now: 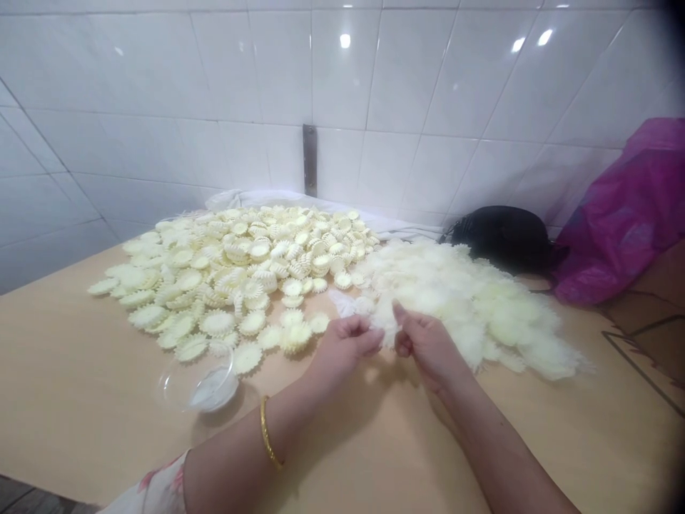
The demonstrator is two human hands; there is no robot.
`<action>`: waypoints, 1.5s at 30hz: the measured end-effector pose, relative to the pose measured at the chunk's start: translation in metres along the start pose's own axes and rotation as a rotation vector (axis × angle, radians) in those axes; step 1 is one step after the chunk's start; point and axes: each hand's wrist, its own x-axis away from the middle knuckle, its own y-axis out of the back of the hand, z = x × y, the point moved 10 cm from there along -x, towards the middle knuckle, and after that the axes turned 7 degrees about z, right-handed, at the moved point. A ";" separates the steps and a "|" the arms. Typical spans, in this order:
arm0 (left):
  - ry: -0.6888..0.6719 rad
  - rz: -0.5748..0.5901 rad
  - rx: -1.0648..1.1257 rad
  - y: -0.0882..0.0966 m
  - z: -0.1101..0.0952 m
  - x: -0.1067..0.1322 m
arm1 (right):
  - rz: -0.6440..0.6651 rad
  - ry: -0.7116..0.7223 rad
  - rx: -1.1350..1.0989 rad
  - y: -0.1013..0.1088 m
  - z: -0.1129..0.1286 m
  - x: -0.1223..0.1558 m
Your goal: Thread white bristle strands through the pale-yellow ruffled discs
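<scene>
My left hand (345,346) has thumb and fingers pinched on the left edge of a thin, white, gauzy piece (386,327). On the other side my right hand (431,350) is closed, with its thumb raised at the edge of the same piece. The pale piece blurs into the heap behind it, so its outline is unclear. That heap of filmy, whitish-yellow sheets (481,307) spreads behind and to the right of my hands. To the left lies a large pile of pale yellow discs with scalloped, toothed edges (257,257), several of them stacked.
A small clear bowl (217,389) with something whitish inside stands at front left on the wooden table (96,400). A black object (500,235) and a magenta plastic bag (615,214) are at back right. White cloth (399,225) lies along the tiled wall (230,78).
</scene>
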 end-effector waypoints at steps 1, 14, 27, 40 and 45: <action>0.021 -0.013 0.029 0.002 0.002 0.000 | -0.013 0.004 0.005 0.002 0.000 0.000; 0.027 0.001 0.171 0.000 0.003 0.000 | 0.204 0.053 -0.074 -0.023 0.005 0.005; 0.085 -0.048 0.197 0.005 0.007 0.000 | -0.059 0.097 0.165 0.009 0.012 0.003; 0.021 -0.181 0.146 0.027 0.001 -0.001 | -0.421 0.266 0.775 0.039 0.049 0.017; 0.056 -0.145 0.150 0.023 0.005 -0.003 | -0.356 0.220 0.963 0.041 0.048 0.012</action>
